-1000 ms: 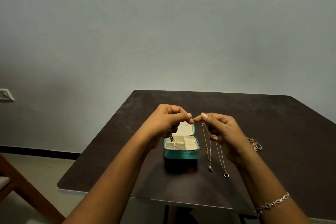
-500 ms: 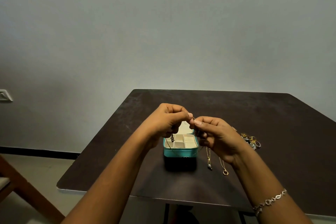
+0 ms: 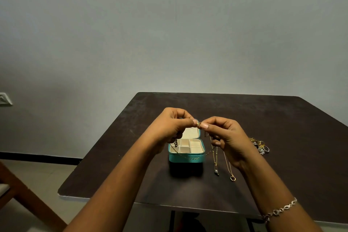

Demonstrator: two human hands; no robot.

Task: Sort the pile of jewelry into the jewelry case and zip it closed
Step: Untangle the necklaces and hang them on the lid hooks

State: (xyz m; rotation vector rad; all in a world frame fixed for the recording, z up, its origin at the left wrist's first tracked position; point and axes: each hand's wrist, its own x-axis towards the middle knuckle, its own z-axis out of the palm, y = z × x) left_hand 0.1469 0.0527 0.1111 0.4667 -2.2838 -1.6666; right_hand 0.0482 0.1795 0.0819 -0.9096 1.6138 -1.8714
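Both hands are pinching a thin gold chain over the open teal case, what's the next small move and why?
Probably lower the thin gold chain into a cream compartment of the open teal jewelry case: left hand and right hand pinch it above the case, pendants dangling beside it.

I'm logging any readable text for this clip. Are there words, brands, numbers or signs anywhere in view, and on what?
None can be read.
Jewelry case: a small gold mark on the teal front wall, too small to read.
Wall plate at the left edge: no legible marking.
Table, wall and the jewelry pile: no text.
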